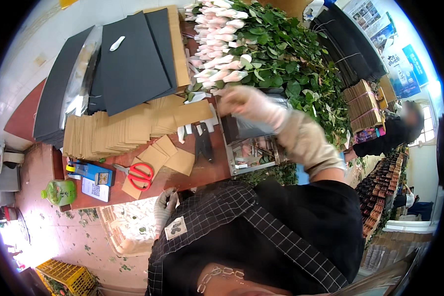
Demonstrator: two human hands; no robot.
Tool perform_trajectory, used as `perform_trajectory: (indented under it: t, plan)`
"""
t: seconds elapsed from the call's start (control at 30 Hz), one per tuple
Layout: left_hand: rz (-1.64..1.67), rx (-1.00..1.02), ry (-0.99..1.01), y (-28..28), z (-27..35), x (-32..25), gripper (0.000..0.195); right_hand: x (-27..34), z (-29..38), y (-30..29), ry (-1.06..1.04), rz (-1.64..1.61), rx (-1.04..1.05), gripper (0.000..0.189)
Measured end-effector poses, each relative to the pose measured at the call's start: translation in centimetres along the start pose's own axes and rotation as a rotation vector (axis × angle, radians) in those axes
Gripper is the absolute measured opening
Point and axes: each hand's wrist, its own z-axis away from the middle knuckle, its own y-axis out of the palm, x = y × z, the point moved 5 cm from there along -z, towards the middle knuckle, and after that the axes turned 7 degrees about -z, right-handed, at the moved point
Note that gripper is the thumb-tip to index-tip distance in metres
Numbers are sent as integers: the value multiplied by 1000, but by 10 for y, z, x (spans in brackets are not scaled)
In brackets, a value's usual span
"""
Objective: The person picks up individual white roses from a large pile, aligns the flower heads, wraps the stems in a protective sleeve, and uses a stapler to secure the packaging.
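My right hand (240,101), in a pale glove and blurred, is over the corner of a metal-framed tray (231,159), just below rose heads in white sleeves (225,66); whether it holds anything is unclear. At the table's near edge my left hand (164,207), in a striped glove, has its fingers curled near my apron; its grip is partly hidden. Between the hands, a dark clamp-like tool (203,142) lies on the red table (214,159). Left of it are red-handled scissors (140,177) on loose brown cardboard pieces (180,161). A brown card (192,113) lies near my right hand.
Stacked brown cardboard (107,135) and black sheets (133,59) fill the left back. A blue tape dispenser (92,172) and green bottle (61,192) stand at the left end. Leafy stems (292,55) cover the right back. Another person (384,137) is at far right.
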Motion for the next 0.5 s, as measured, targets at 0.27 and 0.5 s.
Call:
perform_trajectory:
  t: [0.27,0.5]
  plan:
    - [-273,191,204,90,-65,-46,23,-73,11,-75,431,559,678,17]
    - [-211,233,169,137,-95,-75,22,-74,-7,-57,543,965,708,34]
